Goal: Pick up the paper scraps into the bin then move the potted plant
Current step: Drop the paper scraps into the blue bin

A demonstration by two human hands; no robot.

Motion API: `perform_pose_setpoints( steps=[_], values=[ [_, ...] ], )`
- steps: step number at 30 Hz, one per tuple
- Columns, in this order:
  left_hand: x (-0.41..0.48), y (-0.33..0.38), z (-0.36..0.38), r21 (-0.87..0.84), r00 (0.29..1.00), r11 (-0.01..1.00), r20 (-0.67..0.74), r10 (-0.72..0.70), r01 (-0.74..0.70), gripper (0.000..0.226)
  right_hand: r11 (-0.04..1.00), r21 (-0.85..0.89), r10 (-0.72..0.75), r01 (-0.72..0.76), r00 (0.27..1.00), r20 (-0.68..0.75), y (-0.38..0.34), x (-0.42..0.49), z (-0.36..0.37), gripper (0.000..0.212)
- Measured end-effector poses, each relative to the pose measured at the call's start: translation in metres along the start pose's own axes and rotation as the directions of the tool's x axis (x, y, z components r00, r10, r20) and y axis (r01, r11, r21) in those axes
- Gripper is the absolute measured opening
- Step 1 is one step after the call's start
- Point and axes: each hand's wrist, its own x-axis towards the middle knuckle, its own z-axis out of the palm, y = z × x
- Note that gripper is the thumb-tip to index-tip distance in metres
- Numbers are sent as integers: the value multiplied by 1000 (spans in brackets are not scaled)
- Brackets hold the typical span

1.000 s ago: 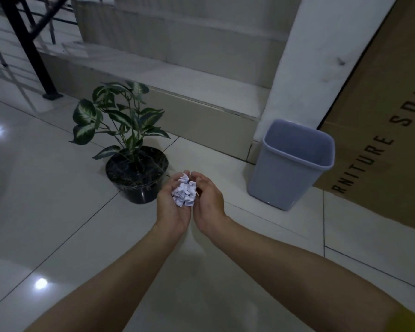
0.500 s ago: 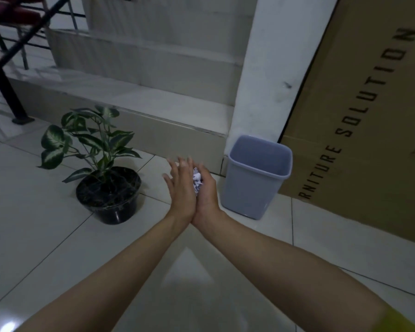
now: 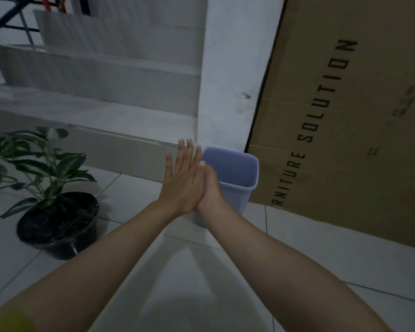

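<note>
My left hand (image 3: pixel 183 180) and my right hand (image 3: pixel 211 189) are pressed palm to palm in front of the left rim of the blue-grey bin (image 3: pixel 240 173). The left hand's fingers point up and lie flat against the right hand, which is mostly hidden behind it. The paper scraps are out of sight between the palms. The bin stands upright on the tiled floor against the white pillar. The potted plant (image 3: pixel 58 226), green leaves in a black pot, stands on the floor to the left, apart from both hands.
A large brown cardboard box (image 3: pixel 345 121) leans against the wall just right of the bin. A white pillar (image 3: pixel 230 80) rises behind the bin. Tiled steps (image 3: pixel 101 111) run along the back, with a dark railing (image 3: pixel 7 22) at the top left.
Both hands have closed tighter over the scraps, which no longer show, and have moved forward and right to the bin's rim. The view has swung right, so the plant sits further left.
</note>
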Motion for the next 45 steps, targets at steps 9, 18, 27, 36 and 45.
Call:
perform_pose_setpoints(
  steps=[9, 18, 27, 36, 45],
  values=[
    [10, 0, 58, -252, 987, 965, 124, 105, -71, 50, 987, -28, -161, 161, 934, -320, -58, 33, -32, 30],
    [2, -6, 94, -9, 990, 991, 47, 136, -136, 52, 528, -752, -775, 396, 586, -236, -96, 63, -43, 12],
    [0, -7, 94, 43, 987, 987, 40, 153, -155, 53, -348, -937, -540, -17, 821, 186, -95, 60, -81, 52],
    [5, -9, 86, 112, 976, 973, 115, 187, -199, 54, -587, -809, -496, 32, 775, 391, -70, 36, -85, 60],
    [-5, -39, 55, 126, 991, 983, 44, 125, -130, 58, -634, -764, -483, 117, 712, 509, -43, 16, -67, 76]
  ],
)
